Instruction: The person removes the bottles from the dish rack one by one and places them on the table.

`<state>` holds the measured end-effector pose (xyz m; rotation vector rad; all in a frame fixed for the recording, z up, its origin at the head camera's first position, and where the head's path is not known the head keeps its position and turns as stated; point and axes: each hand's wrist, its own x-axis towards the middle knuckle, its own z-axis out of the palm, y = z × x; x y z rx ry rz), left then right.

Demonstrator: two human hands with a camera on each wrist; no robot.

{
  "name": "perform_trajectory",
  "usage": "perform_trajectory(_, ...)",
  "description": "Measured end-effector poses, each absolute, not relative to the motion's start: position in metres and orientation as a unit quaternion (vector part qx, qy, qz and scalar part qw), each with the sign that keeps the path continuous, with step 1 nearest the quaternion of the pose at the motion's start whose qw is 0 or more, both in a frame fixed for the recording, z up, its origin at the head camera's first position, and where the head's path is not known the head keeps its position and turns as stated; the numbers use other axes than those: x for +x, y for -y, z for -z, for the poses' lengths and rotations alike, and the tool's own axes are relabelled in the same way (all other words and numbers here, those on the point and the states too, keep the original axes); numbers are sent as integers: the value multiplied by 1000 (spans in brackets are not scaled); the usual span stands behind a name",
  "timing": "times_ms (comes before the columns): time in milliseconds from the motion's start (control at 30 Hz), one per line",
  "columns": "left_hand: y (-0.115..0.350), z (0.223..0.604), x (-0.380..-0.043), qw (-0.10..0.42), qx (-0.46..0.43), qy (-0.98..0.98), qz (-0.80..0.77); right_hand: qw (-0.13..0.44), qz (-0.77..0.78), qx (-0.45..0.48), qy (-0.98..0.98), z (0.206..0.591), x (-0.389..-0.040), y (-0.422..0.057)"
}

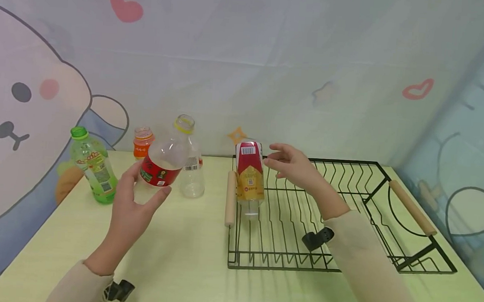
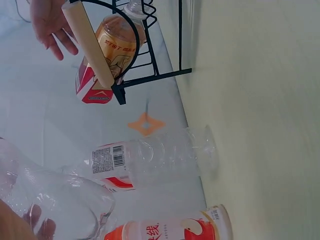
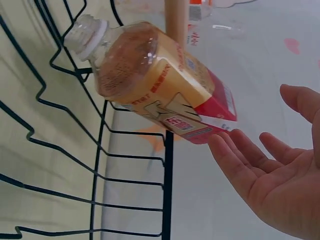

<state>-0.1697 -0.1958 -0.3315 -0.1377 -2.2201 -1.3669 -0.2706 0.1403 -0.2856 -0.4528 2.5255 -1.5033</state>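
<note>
My left hand (image 1: pixel 130 208) grips a clear plastic bottle with a red label (image 1: pixel 161 172), its uncapped neck with a yellow ring pointing up and to the right, tilted above the table. In the left wrist view, this clear bottle (image 2: pixel 55 200) shows fingers through its wall. A red-and-gold labelled bottle (image 1: pixel 250 177) stands upside down, neck lowered, at the left end of the black wire rack (image 1: pixel 284 267). Beside its raised base is my right hand (image 1: pixel 293 168), fingers loosely spread. The right wrist view puts the right fingertips (image 3: pixel 217 142) right at the base of this bottle (image 3: pixel 165 85).
On the table's left stand a green-capped bottle (image 1: pixel 97 171), a small orange-labelled bottle (image 1: pixel 142 146) and a clear bottle with a barcode label (image 1: pixel 192 180). The rack has wooden handles, left (image 1: pixel 231 199) and right (image 1: pixel 412 208). A printed cloth (image 1: pixel 213 74) hangs behind.
</note>
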Motion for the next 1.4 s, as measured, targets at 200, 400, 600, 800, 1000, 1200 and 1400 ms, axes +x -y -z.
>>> perform_trajectory(200,202,335,-168,225,1,807,546,91,489,-140,-856,296,-273,-137)
perform_trajectory(400,207,341,-167,225,31,797,559,97,481,-137,-861,304,-275,-135)
perform_trajectory(600,217,349,-170,233,55,793,560,102,476,-132,-863,310,-277,-135)
perform_trajectory(800,229,358,-173,222,97,780,577,113,464,-124,-870,315,-278,-131)
perform_trajectory(1000,240,367,-180,211,139,768,589,118,459,-118,-873,316,-276,-130)
perform_trajectory(1200,249,374,-185,204,183,756,595,132,462,-120,-869,320,-277,-128)
perform_trajectory(1400,254,380,-188,198,206,748,599,137,459,-130,-868,323,-278,-129)
